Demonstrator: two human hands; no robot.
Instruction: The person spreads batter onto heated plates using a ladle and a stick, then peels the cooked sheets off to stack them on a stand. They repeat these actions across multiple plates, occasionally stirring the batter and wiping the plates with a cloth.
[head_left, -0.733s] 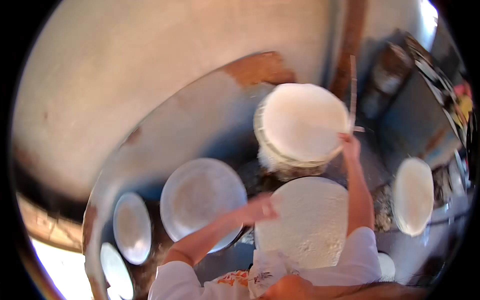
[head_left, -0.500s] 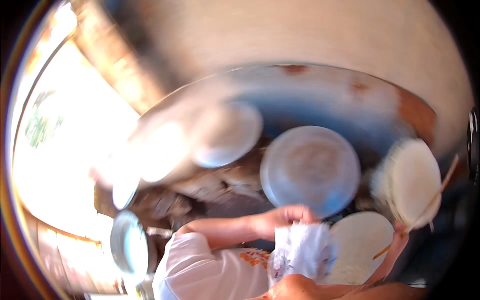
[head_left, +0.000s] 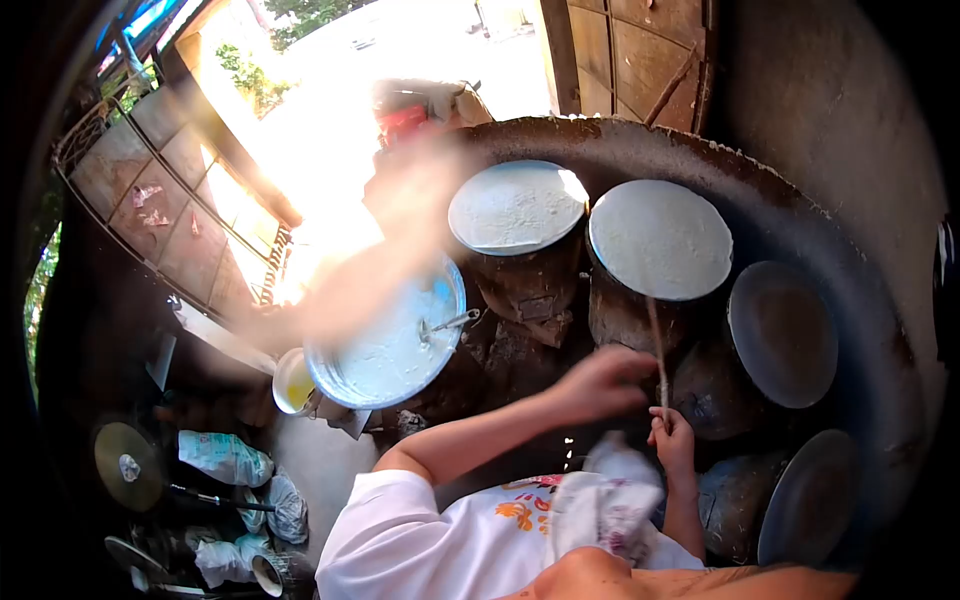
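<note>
My right hand (head_left: 672,438) is closed around the end of a thin wooden stick (head_left: 659,350). The stick's far end reaches the rim of a round griddle covered with a white batter layer (head_left: 660,240). Close beside the stick is my left hand (head_left: 608,382), a little blurred, its fingers reaching forward with nothing visible in them. A white floral cloth (head_left: 605,505) hangs below that hand, against my white shirt. Another batter-covered griddle (head_left: 520,206) stands farther left. On the right are two dark griddles, one facing up (head_left: 783,335) and one nearer me (head_left: 808,498).
A large basin of white batter (head_left: 390,340) holds a ladle (head_left: 448,322) at the left, beside a small pot with yellow liquid (head_left: 294,382). A curved rusty metal wall (head_left: 780,190) rings the griddles. Plastic bags (head_left: 225,456) lie lower left. A pale haze blurs part of the view.
My view has swung left. The stick, earlier at the right with a round white sheet by it, now points at a griddle. My left hand has come off the cloth and moved forward.
</note>
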